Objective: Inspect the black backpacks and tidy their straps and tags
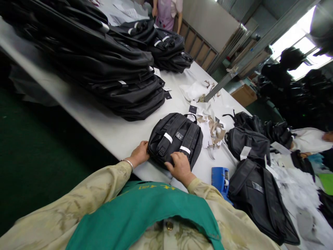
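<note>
A black backpack [173, 139] lies on the white table with its shoulder straps facing up. White bands wrap both straps, and a dark hang tag [193, 108] lies by its top handle. My left hand [139, 153] is closed on the backpack's left edge, its fingertips partly hidden. Over the lower end of the right strap rests my right hand [180, 168], touching the fabric with thumb and fingers apart. To the right of that hand stands a blue tape dispenser [220, 180].
Stacked black backpacks [125, 76] rise at the left. Paper scraps [214, 130] lie beyond my backpack, near a metal post [221, 85]. More black backpacks [262, 198] lie at the right. One person [166, 14] stands at the far end; another person's sleeve [309, 139] shows at the right.
</note>
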Demonstrator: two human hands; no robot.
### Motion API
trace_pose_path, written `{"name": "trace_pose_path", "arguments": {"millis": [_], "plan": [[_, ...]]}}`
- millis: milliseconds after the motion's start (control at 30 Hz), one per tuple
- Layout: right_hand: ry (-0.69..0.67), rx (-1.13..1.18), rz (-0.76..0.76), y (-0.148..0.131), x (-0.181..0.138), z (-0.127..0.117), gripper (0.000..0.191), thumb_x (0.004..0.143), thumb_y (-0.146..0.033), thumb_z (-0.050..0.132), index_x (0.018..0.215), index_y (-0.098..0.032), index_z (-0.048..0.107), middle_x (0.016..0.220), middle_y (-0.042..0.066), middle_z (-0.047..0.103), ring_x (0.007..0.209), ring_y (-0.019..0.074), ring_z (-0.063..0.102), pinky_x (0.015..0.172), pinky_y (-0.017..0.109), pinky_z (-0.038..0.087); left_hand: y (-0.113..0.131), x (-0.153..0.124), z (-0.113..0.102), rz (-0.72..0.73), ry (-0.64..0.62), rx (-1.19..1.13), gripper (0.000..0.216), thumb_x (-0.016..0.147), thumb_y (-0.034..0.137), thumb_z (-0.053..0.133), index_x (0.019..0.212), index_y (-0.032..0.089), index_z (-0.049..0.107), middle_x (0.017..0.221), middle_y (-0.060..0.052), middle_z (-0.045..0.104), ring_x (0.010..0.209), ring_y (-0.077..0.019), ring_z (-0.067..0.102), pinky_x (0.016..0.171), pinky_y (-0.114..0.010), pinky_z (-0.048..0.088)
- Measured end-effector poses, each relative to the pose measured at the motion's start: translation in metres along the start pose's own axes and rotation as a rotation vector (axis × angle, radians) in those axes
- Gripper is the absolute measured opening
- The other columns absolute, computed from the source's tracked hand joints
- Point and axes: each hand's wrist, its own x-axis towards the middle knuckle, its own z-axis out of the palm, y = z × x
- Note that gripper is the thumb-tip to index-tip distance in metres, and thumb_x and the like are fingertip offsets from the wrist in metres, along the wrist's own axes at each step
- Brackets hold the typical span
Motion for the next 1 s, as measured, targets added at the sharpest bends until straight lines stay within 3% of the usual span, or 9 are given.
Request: {"name": "trace_pose_path", "arguments": {"millis": [133,267,500,633,733,833,900,1000], "plan": [[-0.173,-0.162,-0.01,-0.043,0.031,0.024,0.041,0.08,-0.041,0.072,0.107,-0.014,0.058,0.106,0.016,0.062,0.098,0.0299,0.058,0.081,0.042,0.052,0.002,-0.003,0.0,-0.003,0.0,0.011,0.055,0.076,0.018,0.062,0.131,0.018,0.057,0.139,-0.016,0.053,0.11,-0.0286,0.066,0.096,-0.035,0.05],[-0.261,-0.171,-0.031,-0.036,0.048,0.028,0.021,0.085,-0.021,0.06,0.104,-0.015,0.056,0.106,0.014,0.061,0.091,0.0247,0.06,0.077,0.036,0.053,0.003,-0.004,0.002,-0.019,0.022,0.026,0.056,0.078,0.026,0.064,0.133,0.02,0.055,0.14,-0.014,0.052,0.107,-0.0279,0.067,0.092,-0.035,0.051],[-0.201,-0.095,-0.026,-0.017,0.045,0.008,0.017,0.081,-0.015,0.055,0.098,-0.017,0.055,0.102,0.012,0.061,0.093,0.0237,0.058,0.084,0.035,0.051,0.009,-0.011,0.004,-0.031,0.12,0.038,0.069,0.081,0.034,0.069,0.143,0.017,0.046,0.139,-0.017,0.048,0.109,-0.0283,0.064,0.09,-0.036,0.052],[-0.17,-0.055,-0.028,-0.017,0.046,0.01,0.016,0.08,-0.014,0.053,0.095,-0.018,0.054,0.1,0.01,0.06,0.091,0.022,0.057,0.084,0.033,0.05,0.016,-0.028,0.007,-0.036,0.161,0.128,0.03,0.09,0.028,0.056,0.116,0.014,0.061,0.111,-0.015,0.06,0.096,-0.0283,0.064,0.083,-0.039,0.053],[-0.157,-0.045,-0.029,-0.016,0.046,0.01,0.015,0.08,-0.014,0.052,0.095,-0.018,0.053,0.099,0.01,0.06,0.09,0.022,0.057,0.083,0.033,0.049,0.017,-0.043,0.013,0.177,0.112,0.074,0.024,0.096,0.022,0.041,0.098,0.017,0.065,0.098,-0.012,0.064,0.09,-0.0252,0.064,0.085,-0.039,0.053],[-0.154,-0.042,-0.041,-0.014,0.046,0.01,0.015,0.08,-0.014,0.052,0.094,-0.017,0.053,0.099,0.011,0.06,0.091,0.0227,0.057,0.084,0.033,0.049,0.017,-0.052,0.021,0.388,0.102,-0.053,0.03,0.095,0.018,0.039,0.107,0.018,0.067,0.109,-0.014,0.066,0.105,-0.0249,0.062,0.099,-0.039,0.05],[-0.154,-0.039,-0.059,-0.014,0.046,0.011,0.015,0.08,-0.014,0.052,0.094,-0.018,0.054,0.099,0.011,0.061,0.092,0.0226,0.057,0.085,0.033,0.049,0.02,-0.054,0.025,0.376,0.084,-0.08,0.033,0.091,0.013,0.041,0.112,0.017,0.066,0.116,-0.016,0.065,0.111,-0.0257,0.06,0.104,-0.041,0.048],[-0.183,-0.043,-0.089,-0.013,0.046,0.014,0.015,0.08,-0.013,0.053,0.093,-0.018,0.054,0.099,0.011,0.061,0.092,0.0224,0.057,0.085,0.033,0.049,0.031,-0.049,0.03,0.215,-0.025,-0.044,0.032,0.084,0.008,0.044,0.105,0.015,0.068,0.111,-0.018,0.065,0.107,-0.0286,0.06,0.101,-0.044,0.049]]}}
